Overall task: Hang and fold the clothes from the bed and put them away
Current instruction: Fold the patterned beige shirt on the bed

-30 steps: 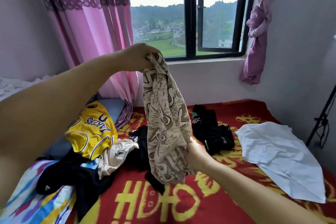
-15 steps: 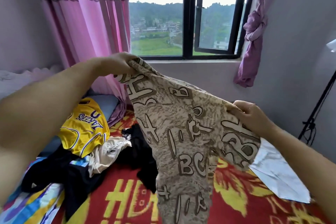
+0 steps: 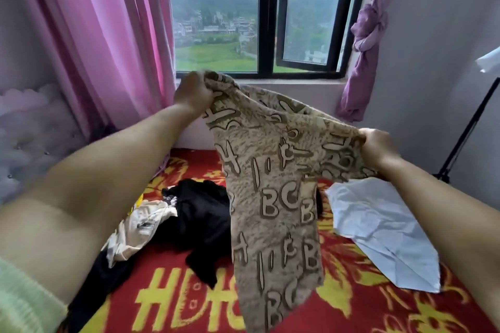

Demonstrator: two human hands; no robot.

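Garment: tan letter-print garment [image 3: 273,192] held spread in the air above the bed [image 3: 351,305].
Left hand [image 3: 193,93]: grips its upper corner.
Right hand [image 3: 376,144]: grips its other top corner.
Bed: black clothes [image 3: 201,220] near the middle, white cloth [image 3: 378,232] toward the right edge.

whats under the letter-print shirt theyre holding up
Below the beige letter-print shirt lies the red bedspread, with black clothes running behind it. What lies directly behind is hidden.

Shirt [image 3: 273,197] above bed [image 3: 173,303], sheet [image 3: 378,232] right
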